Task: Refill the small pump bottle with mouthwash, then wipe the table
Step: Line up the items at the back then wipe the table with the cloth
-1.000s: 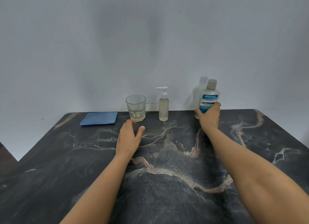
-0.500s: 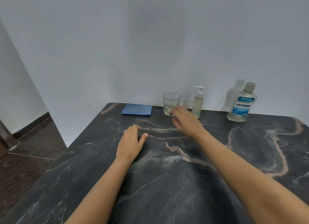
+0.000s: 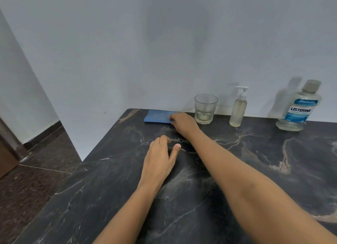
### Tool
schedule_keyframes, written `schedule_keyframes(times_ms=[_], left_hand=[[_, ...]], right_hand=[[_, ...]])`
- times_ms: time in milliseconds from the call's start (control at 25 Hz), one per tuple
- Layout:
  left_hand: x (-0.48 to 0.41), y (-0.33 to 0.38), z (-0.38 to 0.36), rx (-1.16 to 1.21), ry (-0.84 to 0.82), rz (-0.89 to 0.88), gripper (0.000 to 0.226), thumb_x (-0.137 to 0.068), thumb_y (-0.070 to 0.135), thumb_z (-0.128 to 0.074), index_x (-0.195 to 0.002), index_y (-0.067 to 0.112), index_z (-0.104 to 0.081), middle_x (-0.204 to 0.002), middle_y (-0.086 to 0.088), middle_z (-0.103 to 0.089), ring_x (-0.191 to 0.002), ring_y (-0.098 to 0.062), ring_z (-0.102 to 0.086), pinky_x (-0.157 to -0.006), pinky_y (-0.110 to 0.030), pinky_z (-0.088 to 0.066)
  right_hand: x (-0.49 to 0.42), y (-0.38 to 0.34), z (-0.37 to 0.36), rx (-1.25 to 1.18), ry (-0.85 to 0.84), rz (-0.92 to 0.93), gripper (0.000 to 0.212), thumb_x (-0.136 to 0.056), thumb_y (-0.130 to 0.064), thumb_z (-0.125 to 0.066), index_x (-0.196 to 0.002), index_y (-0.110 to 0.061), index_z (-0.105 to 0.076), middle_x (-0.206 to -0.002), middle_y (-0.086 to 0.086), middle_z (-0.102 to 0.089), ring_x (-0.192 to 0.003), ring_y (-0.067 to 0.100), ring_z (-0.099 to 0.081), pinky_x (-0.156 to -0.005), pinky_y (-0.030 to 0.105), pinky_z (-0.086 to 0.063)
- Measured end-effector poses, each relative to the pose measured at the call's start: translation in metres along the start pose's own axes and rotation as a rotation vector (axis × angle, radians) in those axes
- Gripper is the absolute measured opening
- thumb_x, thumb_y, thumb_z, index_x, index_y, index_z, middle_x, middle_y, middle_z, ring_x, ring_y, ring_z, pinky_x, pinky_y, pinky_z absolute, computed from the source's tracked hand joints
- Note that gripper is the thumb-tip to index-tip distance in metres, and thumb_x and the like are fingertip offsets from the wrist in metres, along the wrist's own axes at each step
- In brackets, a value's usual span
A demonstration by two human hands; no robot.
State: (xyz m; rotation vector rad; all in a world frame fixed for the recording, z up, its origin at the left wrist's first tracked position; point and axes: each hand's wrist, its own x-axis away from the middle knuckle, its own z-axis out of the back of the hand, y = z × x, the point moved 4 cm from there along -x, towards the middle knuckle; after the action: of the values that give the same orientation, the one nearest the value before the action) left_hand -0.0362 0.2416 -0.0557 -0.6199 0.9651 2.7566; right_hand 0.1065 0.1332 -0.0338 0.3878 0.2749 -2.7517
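A small pump bottle [image 3: 238, 110] with pale yellowish liquid and a white pump stands by the back wall. To its right stands a capped mouthwash bottle [image 3: 298, 109] with a blue label. A folded blue cloth [image 3: 157, 117] lies flat at the table's back left. My right hand [image 3: 184, 124] reaches across onto the cloth's right end, fingers curled on it and covering that end. My left hand [image 3: 160, 157] rests flat on the dark marble table [image 3: 264, 171], fingers apart, holding nothing.
A clear drinking glass [image 3: 205, 109] with a little liquid stands between the cloth and the pump bottle, close to my right hand. The table's left edge [image 3: 91, 158] drops to a dark tiled floor. The wall runs right behind the objects.
My right hand left the mouthwash bottle, swept left past the glass and now touches the blue cloth. The view turned left. My left hand stays on the table.
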Motion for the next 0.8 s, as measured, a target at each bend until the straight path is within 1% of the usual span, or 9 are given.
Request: schedule_keyframes(times_ms=[80,120,240,360,440,560,720,800], left_hand=[[0.0,-0.001,-0.001,-0.003,0.0,-0.002,0.034,-0.096,0.047,-0.048,-0.11,0.017,-0.055,-0.107,0.006,-0.058,-0.102,-0.012,-0.051,-0.082,-0.027,-0.044],[0.0,-0.001,-0.001,-0.001,0.0,-0.001,0.033,-0.096,0.047,-0.048,-0.108,0.017,-0.055,-0.105,0.007,-0.058,-0.1,-0.011,-0.051,-0.081,-0.026,-0.044],[0.0,0.001,0.002,0.007,-0.005,0.011,0.029,-0.096,0.045,-0.049,-0.103,0.017,-0.056,-0.101,0.007,-0.058,-0.097,-0.01,-0.051,-0.076,-0.023,-0.042],[0.001,0.003,0.006,-0.003,-0.032,0.036,0.025,-0.096,0.04,-0.051,-0.101,0.017,-0.056,-0.099,0.005,-0.059,-0.096,-0.012,-0.054,-0.072,-0.024,-0.04],[0.01,0.013,0.017,-0.032,-0.047,0.031,0.021,-0.097,0.039,-0.051,-0.101,0.019,-0.055,-0.099,0.007,-0.06,-0.096,-0.012,-0.056,-0.069,-0.024,-0.041],[0.033,0.039,0.045,-0.067,-0.068,-0.002,0.019,-0.097,0.039,-0.049,-0.1,0.021,-0.054,-0.097,0.009,-0.059,-0.091,-0.01,-0.054,-0.067,-0.025,-0.038],[0.071,0.078,0.074,-0.052,-0.056,-0.02,0.023,-0.098,0.039,-0.048,-0.103,0.018,-0.056,-0.102,0.008,-0.06,-0.096,-0.012,-0.055,-0.069,-0.027,-0.039],[0.1,0.103,0.084,-0.02,-0.052,-0.022,0.025,-0.098,0.04,-0.048,-0.105,0.017,-0.057,-0.105,0.006,-0.061,-0.1,-0.014,-0.056,-0.07,-0.028,-0.04]], right_hand=[[-0.002,-0.003,0.001,0.139,0.038,0.045,0.023,-0.095,-0.015,-0.042,-0.108,-0.011,-0.06,-0.108,0.012,-0.063,-0.099,0.03,-0.057,-0.076,0.037,-0.043],[0.0,-0.004,0.003,0.143,0.056,0.049,0.023,-0.095,-0.014,-0.041,-0.108,-0.009,-0.059,-0.107,0.012,-0.063,-0.098,0.03,-0.057,-0.076,0.038,-0.043],[0.016,-0.007,0.026,-0.032,0.156,-0.017,0.022,-0.096,-0.014,-0.04,-0.106,-0.005,-0.057,-0.104,0.012,-0.061,-0.093,0.029,-0.056,-0.073,0.036,-0.041],[0.05,-0.005,0.062,-0.189,0.244,-0.072,0.019,-0.097,-0.017,-0.04,-0.099,-0.004,-0.054,-0.095,0.009,-0.057,-0.081,0.024,-0.053,-0.064,0.03,-0.035],[0.082,0.002,0.093,-0.202,0.28,-0.103,0.018,-0.096,-0.02,-0.039,-0.092,-0.008,-0.052,-0.09,0.006,-0.054,-0.074,0.021,-0.05,-0.062,0.03,-0.034],[0.142,0.02,0.14,-0.17,0.316,-0.155,0.017,-0.096,-0.022,-0.039,-0.083,-0.015,-0.047,-0.084,0.002,-0.054,-0.07,0.019,-0.052,-0.059,0.03,-0.036],[0.223,0.05,0.183,-0.081,0.291,-0.239,0.016,-0.096,-0.022,-0.041,-0.089,-0.013,-0.053,-0.087,0.001,-0.056,-0.073,0.018,-0.052,-0.061,0.03,-0.037],[0.27,0.061,0.209,-0.058,0.312,-0.283,0.015,-0.095,-0.021,-0.042,-0.09,-0.012,-0.053,-0.088,0.002,-0.057,-0.074,0.019,-0.052,-0.06,0.031,-0.038]])
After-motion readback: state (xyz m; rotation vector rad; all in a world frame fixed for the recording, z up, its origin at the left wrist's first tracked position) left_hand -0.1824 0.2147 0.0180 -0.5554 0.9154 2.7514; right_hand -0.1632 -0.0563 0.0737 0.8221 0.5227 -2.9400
